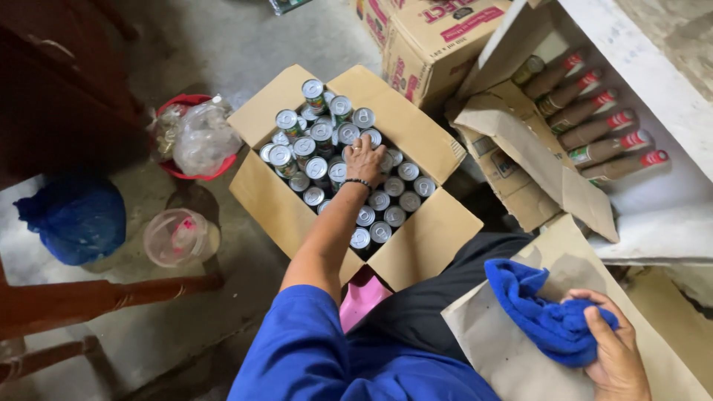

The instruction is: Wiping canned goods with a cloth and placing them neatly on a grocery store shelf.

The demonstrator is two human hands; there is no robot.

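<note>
Two hands are at work, entered here from near to far. Nearest, at the lower right, the right hand (615, 355) is closed around a bunched blue cloth (546, 315), a soft, fuzzy fabric that rests on a flat sheet of plain brown cardboard (497, 349) lying across the lap. Further out, in the middle, the left hand (364, 160) reaches into an open cardboard box (427, 245) with its fingers curled down over the top of one can; whether the can is actually gripped I cannot tell. The cans (371, 217) are small cylinders with shiny silver pull-tab lids, packed upright and close together, some stacked higher at the far end. Judgement: a can is best pinched by its rim and lifted straight up, since the neighbours stand touching it and the smooth metal may slip. To the left on the grey concrete floor sit a clear plastic tub (174, 236), a blue bag (74, 217) and, farther off, a red basin (194, 165) holding crinkled clear plastic. At the far right, a white shelf (653, 215) holds a row of brown bottles with red caps (605, 145) lying on their sides, beside torn cartons.
</note>
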